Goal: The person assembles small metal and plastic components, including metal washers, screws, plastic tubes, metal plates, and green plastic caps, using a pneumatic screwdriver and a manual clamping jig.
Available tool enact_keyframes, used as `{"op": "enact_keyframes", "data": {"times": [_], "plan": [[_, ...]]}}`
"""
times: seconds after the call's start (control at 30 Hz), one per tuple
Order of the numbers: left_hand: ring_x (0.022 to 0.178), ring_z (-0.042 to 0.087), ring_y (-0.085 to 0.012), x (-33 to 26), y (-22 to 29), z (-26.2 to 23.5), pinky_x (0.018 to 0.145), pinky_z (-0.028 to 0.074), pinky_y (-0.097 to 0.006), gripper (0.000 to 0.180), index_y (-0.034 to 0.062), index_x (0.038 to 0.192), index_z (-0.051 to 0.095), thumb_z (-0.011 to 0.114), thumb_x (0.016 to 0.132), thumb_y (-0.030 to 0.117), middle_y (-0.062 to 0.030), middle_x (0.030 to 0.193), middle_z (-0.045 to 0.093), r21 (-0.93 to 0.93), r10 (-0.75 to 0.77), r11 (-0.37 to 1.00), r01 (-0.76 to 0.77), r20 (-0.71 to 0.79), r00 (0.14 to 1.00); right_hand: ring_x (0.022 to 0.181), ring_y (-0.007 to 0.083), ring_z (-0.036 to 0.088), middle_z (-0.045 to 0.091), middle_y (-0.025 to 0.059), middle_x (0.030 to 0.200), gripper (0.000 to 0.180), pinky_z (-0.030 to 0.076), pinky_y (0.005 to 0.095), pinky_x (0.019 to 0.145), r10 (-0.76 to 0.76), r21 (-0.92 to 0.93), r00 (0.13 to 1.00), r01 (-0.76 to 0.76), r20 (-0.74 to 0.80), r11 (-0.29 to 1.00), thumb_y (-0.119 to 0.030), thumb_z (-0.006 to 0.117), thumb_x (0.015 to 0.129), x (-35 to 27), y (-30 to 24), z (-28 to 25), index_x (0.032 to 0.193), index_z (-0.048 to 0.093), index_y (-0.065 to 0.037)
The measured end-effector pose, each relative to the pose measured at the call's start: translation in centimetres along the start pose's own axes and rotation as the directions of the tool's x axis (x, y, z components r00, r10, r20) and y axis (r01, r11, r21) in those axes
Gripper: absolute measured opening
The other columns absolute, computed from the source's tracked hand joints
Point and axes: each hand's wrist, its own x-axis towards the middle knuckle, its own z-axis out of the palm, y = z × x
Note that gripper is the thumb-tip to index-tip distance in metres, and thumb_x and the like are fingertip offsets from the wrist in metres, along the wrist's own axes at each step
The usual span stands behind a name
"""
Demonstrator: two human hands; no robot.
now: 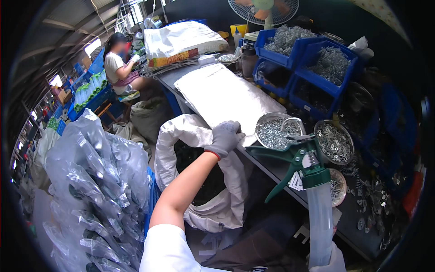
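Upright on my right side stands a green gun [299,158] with a long lever handle and a clear, tube-shaped barrel. My right hand [333,259], in a pale glove, is wrapped round the lower end of that barrel and is partly cut off by the frame's edge. Reaching forward, my left hand [225,138] wears a grey glove with a red cuff. Its fingers are curled closed at the table edge, beside the near corner of a flat white woven sheet [231,93]. What they hold, if anything, is hidden. Below it sits an open white sack [170,154] with a rolled rim and a dark inside.
Bowls of small metal parts [274,131] and nuts [334,141] stand on the table, with loose metal pieces at right. Blue bins [333,68] hold springs. Plastic-bagged items [99,181] are heaped at left. A fan [265,9] and a seated co-worker [120,68] are farther off.
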Motion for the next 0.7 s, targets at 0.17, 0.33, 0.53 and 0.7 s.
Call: {"op": "enact_keyframes", "data": {"times": [0.17, 0.33, 0.53, 0.7], "plan": [[0.085, 0.068, -0.0341, 0.4, -1.9, -1.1, 0.077, 0.053, -0.043, 0.025, 0.0045, 0.106, 0.066, 0.070, 0.085, 0.017, -0.0146, 0.086, 0.070, -0.291, 0.034, 0.956, -0.039, -0.024, 0.999, 0.093, 0.0159, 0.065, 0.066, 0.0047, 0.105, 0.089, 0.053, 0.0329, 0.085, 0.063, -0.091, 0.986, -0.050, 0.155, 0.995, -0.028, 0.090, 0.064, 2.8, -2.0, 0.2, 0.140, 0.050, -0.004], [0.086, 0.069, -0.0338, -0.6, -2.8, -1.7, 0.078, 0.052, -0.042, 0.026, 0.0021, 0.105, 0.071, 0.062, 0.091, 0.023, -0.0186, 0.091, 0.072, -0.317, 0.111, 0.942, -0.108, -0.008, 0.994, 0.090, 0.0119, 0.062, 0.063, 0.0053, 0.100, 0.067, 0.051, 0.0306, 0.080, 0.192, -0.191, 0.963, -0.155, 0.191, 0.969, -0.016, 0.085, 0.068, 6.8, -4.5, 2.7, 0.124, 0.054, 0.001], [0.095, 0.070, -0.0336, -2.1, -4.4, -2.0, 0.090, 0.052, -0.040, 0.039, 0.0039, 0.105, 0.075, 0.050, 0.097, 0.033, -0.0194, 0.097, 0.073, -0.389, -0.037, 0.919, 0.069, 0.090, 0.995, 0.102, 0.0215, 0.064, 0.063, 0.0156, 0.116, 0.081, 0.051, 0.0340, 0.093, 0.189, -0.341, 0.949, -0.096, 0.252, 0.935, -0.034, 0.083, 0.072, 11.1, -6.1, 5.9, 0.135, 0.048, 0.005], [0.095, 0.069, -0.0213, -2.2, -4.3, -1.7, 0.088, 0.052, -0.033, 0.032, 0.0016, 0.103, 0.075, 0.054, 0.100, 0.025, -0.0139, 0.101, 0.075, -0.535, -0.218, 0.837, 0.115, -0.132, 0.967, 0.087, 0.0132, 0.064, 0.066, 0.0071, 0.096, 0.048, 0.052, 0.0293, 0.080, 0.198, -0.110, 0.878, -0.166, 0.437, 0.980, -0.032, 0.077, 0.086, 13.5, -7.3, 6.5, 0.115, 0.058, 0.001]]}}
